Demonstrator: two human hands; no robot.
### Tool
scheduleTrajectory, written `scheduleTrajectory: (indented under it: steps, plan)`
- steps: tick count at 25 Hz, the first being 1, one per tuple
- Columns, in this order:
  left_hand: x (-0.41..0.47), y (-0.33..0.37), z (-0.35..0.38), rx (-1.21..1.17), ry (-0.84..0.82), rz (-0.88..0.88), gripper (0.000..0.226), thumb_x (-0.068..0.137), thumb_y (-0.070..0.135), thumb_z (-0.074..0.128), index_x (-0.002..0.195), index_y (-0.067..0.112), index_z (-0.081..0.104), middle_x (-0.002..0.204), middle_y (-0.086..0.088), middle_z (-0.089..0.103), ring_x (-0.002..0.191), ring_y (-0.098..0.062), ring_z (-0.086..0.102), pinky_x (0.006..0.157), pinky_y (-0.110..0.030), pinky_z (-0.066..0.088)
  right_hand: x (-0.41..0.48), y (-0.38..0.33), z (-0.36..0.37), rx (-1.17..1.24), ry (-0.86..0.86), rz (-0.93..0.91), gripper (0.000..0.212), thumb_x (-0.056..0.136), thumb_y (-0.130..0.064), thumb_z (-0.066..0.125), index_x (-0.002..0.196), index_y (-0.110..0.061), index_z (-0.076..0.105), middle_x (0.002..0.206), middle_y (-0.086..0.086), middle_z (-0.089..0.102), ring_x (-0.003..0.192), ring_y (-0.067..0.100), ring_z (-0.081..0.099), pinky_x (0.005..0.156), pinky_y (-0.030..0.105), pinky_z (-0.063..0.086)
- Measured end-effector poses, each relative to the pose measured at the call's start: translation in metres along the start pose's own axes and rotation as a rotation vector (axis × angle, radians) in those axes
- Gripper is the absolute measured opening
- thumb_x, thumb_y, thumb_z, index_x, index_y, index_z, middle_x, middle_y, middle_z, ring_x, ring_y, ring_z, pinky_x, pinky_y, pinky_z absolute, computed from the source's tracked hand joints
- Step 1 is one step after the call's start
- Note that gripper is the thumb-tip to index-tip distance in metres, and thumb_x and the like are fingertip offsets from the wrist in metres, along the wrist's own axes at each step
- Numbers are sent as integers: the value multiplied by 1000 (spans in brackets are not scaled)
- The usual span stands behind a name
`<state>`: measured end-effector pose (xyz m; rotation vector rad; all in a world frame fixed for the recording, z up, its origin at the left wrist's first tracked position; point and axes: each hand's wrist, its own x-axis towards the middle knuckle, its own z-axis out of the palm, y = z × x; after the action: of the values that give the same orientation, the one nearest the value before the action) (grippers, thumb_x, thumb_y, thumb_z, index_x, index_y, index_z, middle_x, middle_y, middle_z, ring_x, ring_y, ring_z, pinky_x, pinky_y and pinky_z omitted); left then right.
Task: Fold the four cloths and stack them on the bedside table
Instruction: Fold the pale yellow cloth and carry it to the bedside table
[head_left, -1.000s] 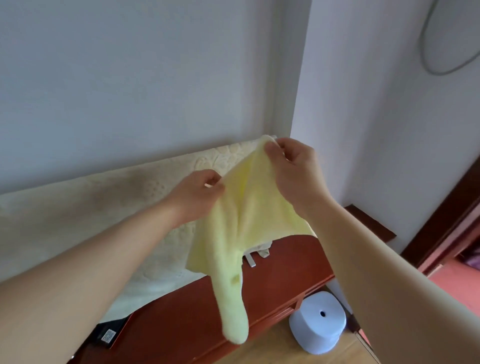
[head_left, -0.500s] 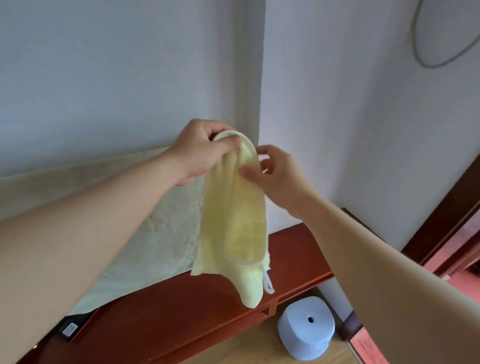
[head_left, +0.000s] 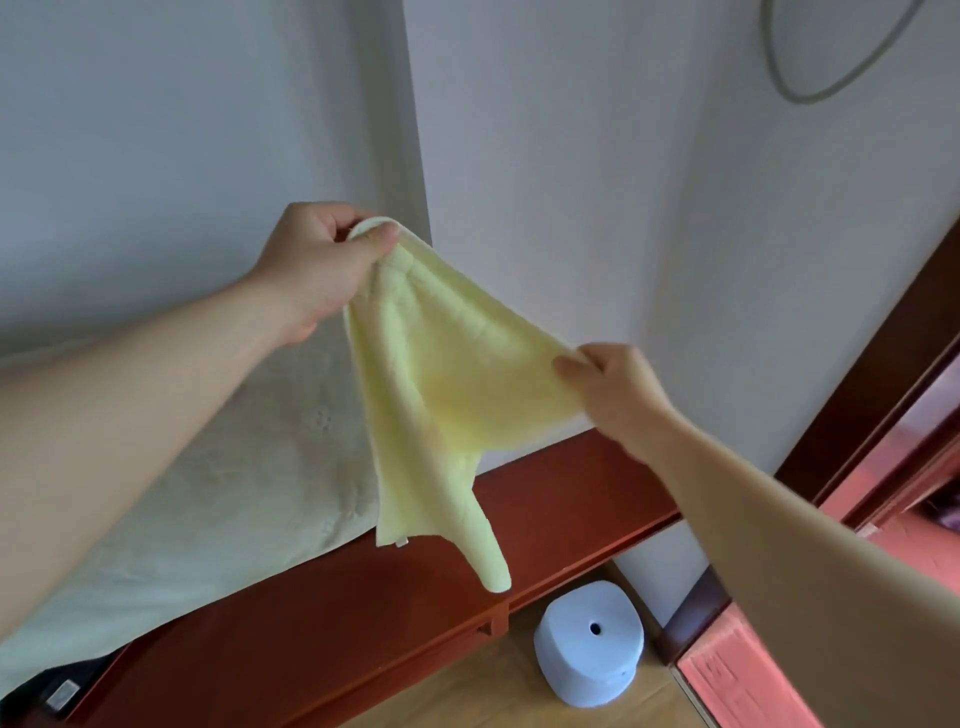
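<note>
Yellow cloth (head_left: 447, 384), held aloft: our left hand (head_left: 317, 270) pinches its upper corner; our right hand (head_left: 618, 395) pinches the lower-right corner; since half a second ago, hands parted, cloth spread between fingers.

Single wide head view — forward and down, close behind left hand (head_left: 322, 270) and right hand (head_left: 618, 395), toward a wall corner (head_left: 415, 130)

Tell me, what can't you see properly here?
Head view:
- Other three cloths: none in frame.
- Right hand: fingertips tucked behind the yellow cloth.
- Grey loop on the wall: cut off by the top edge.
- Black object, bottom left: cut by the edge, label too small to read.
</note>
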<state>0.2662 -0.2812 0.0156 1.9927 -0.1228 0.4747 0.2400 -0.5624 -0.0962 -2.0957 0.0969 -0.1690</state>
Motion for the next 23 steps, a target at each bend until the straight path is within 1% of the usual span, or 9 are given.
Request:
scheduleTrajectory:
  steps: [2,5,9,11,13,16,18,21,23]
  plan:
    - [4,-7,1,88,-47,18,15,97,26,72,83,23,74,72,8,65,65,-3,54,63,-18,43,14,-7,-25,22,127,-5,28,97,-29,67,86,-4,72,62,0,49,56,16,43,53,27,33]
    - [10,-18,13,112,-114,44,12,97,27,72,94,17,78,82,-4,70,72,-10,54,70,-25,41,28,-17,-51,21,192,-26,30,95,-30,69,87,-2,73,63,0,49,52,13,40,50,23,33]
    - [21,-22,31,164,-118,36,14,96,29,74,93,17,79,86,-14,75,73,-14,55,73,-28,40,42,-16,-69,97,240,-7,32,92,-33,76,92,-1,74,70,4,51,56,14,42,51,25,35]
    - [25,-20,39,183,-117,19,13,95,29,74,93,17,79,91,-16,78,73,-14,56,71,-27,40,49,-14,-76,152,243,9,34,92,-34,76,95,0,74,72,4,52,59,15,43,53,25,36]
    - [28,-17,50,193,-101,-3,13,95,29,75,94,16,78,94,-16,78,75,-14,57,70,-26,40,60,-10,-85,196,242,-1,36,93,-34,75,99,2,74,77,6,53,67,17,46,59,28,38]
    - [30,-10,67,266,-90,-26,12,96,27,74,97,16,77,95,-12,77,80,-16,60,66,-20,40,81,0,-99,215,231,-20,38,95,-34,73,100,3,72,79,6,52,71,19,45,65,32,39]
    - [31,-5,83,300,-72,-31,10,97,26,72,98,16,76,93,-11,76,78,-15,59,63,-17,39,97,11,-111,233,200,-39,40,95,-35,72,100,5,70,77,6,47,70,19,42,63,32,37]
    - [30,2,107,327,6,-48,9,100,19,69,101,13,75,87,-9,71,69,-11,54,55,-7,36,120,24,-125,253,135,-65,39,96,-35,71,99,4,71,74,5,45,67,17,41,57,27,35]
    - [27,5,124,316,75,-87,6,100,17,68,100,15,74,86,-6,69,72,-13,56,60,-10,39,134,31,-134,265,79,-74,38,97,-35,70,93,3,69,67,1,43,59,14,38,52,25,32]
